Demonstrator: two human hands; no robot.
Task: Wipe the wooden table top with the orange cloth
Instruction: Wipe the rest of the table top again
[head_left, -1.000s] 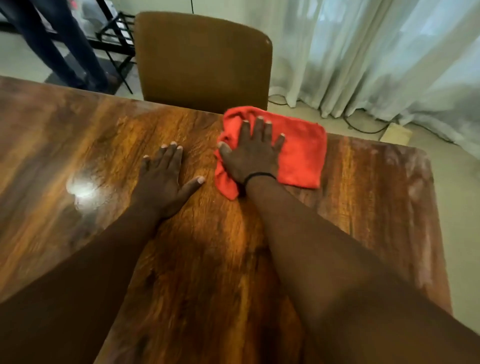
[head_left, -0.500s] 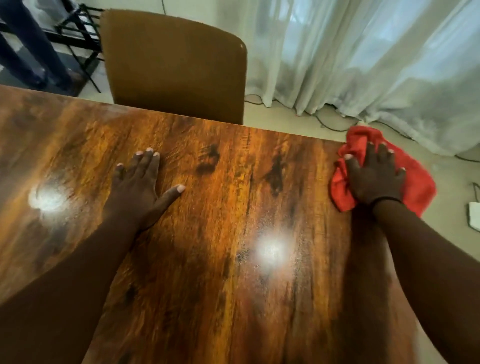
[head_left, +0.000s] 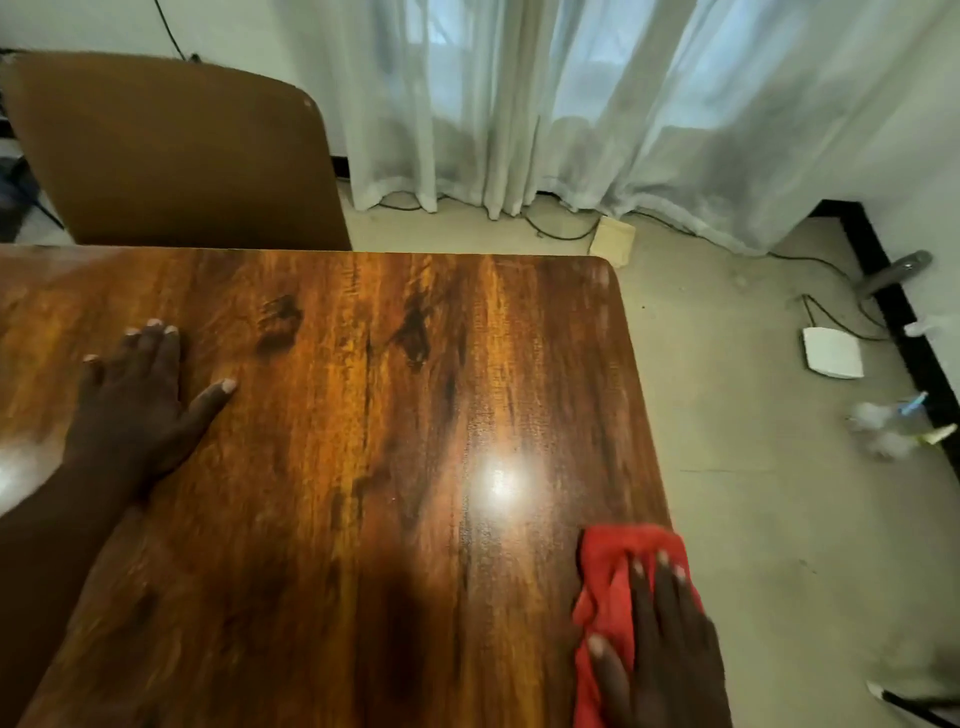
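Note:
The glossy wooden table top (head_left: 363, 415) fills most of the view, with its right edge and far right corner in sight. An orange-red cloth (head_left: 608, 577) lies bunched at the table's right edge, near me. My right hand (head_left: 665, 654) presses flat on the cloth, fingers spread over it, and part of the cloth is hidden under the palm. My left hand (head_left: 140, 410) rests flat on the bare wood at the left, fingers apart, holding nothing.
A brown chair (head_left: 171, 156) stands against the far side of the table. White curtains (head_left: 571, 104) hang behind. On the floor to the right lie cables, a white box (head_left: 831, 352), a small beige box (head_left: 614, 241) and some litter (head_left: 893, 426).
My right hand has dragged the cloth from the far middle of the table to the right edge, then back along that edge toward me. The left hand has stayed planted.

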